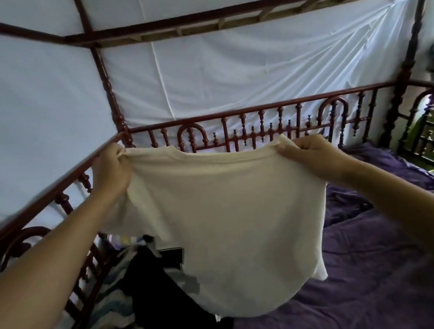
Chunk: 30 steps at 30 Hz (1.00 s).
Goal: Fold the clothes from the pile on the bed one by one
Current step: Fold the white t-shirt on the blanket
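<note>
So you've got the cream-coloured soft knit T-shirt (228,215) up in the air, spread flat between your two hands, neckline at the top and the curved hem hanging free just above the bed. Your left hand (111,168) has its fingers bunched tight round one shoulder corner. Your right hand (314,153) is pinching the other shoulder, thumb on the near side of the cloth. Below your left forearm lies the pile of unfolded clothes (141,276): a crumpled black garment (170,307), partly hidden behind the shirt, on top of some blue-and-white zigzag patterned fabric (106,318). Under your right arm there's the rumpled purple bedsheet (377,268). Just past both hands runs the dark red turned-wood bed railing (259,124), which also goes along outside your left arm. Behind that railing, white cloth sheeting (228,71) is stretched across the posts, up above your hands.
</note>
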{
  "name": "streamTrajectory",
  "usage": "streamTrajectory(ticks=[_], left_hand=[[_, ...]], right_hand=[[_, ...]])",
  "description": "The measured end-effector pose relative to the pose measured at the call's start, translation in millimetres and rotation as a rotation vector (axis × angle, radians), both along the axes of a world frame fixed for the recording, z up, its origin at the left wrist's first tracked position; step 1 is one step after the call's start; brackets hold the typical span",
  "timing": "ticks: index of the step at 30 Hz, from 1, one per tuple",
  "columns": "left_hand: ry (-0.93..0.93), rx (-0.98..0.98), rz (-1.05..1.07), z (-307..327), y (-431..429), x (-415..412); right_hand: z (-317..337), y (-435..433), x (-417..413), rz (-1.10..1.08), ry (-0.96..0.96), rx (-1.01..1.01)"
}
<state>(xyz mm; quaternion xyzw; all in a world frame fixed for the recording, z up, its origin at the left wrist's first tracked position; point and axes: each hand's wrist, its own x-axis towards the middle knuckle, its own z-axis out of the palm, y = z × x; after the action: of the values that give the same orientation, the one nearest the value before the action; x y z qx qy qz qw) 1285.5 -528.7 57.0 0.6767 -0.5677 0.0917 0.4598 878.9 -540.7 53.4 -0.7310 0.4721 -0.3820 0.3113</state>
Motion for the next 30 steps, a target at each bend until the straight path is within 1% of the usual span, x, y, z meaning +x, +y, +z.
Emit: streamTrajectory(ticks=[1,3,5,7,8,9,10,11,12,14,16,19,25,30], left_hand=[[-0.095,-0.030,-0.065,1,-3,-9],[-0.455,-0.047,-0.216,-1,-10,-25],[-0.782,-0.040,-0.313,-10,-21,-39],[-0.986,-0.020,-0.355,-30,-42,-52],[-1.043,0.036,-0.344,-42,-57,-60],[-1.045,0.126,-0.301,-52,-73,-69],[-1.003,0.241,-0.243,-64,-91,-79],[-0.929,0.351,-0.182,-74,-107,-92],[-0.848,0.413,-0.140,-86,-122,-105],[-0.669,0.450,-0.094,-111,-152,-136],[-0.544,0.485,-0.077,-137,-181,-183],[-0.393,0.535,-0.113,-173,-225,-273],[-0.125,0.612,-0.267,-251,-325,-477],[-0.103,0.679,-0.395,-325,-393,-646]], right_hand=[[-14,-4,-7,-0.079,-0.016,-0.009],[-46,-12,-30,-0.261,-0.017,-0.053],[-82,-15,-59,-0.399,0.046,-0.056],[-119,-10,-87,-0.455,0.129,-0.045],[-138,-6,-100,-0.467,0.165,-0.058],[-156,-1,-111,-0.473,0.197,-0.074],[-174,5,-121,-0.471,0.222,-0.085],[-191,9,-132,-0.460,0.243,-0.087],[-208,13,-144,-0.449,0.265,-0.076],[-239,17,-169,-0.443,0.303,-0.032],[-269,15,-198,-0.468,0.339,0.009],[-317,1,-251,-0.519,0.333,0.101],[-407,-37,-383,-0.704,0.187,0.347],[-469,-66,-498,-0.893,0.138,0.617]])
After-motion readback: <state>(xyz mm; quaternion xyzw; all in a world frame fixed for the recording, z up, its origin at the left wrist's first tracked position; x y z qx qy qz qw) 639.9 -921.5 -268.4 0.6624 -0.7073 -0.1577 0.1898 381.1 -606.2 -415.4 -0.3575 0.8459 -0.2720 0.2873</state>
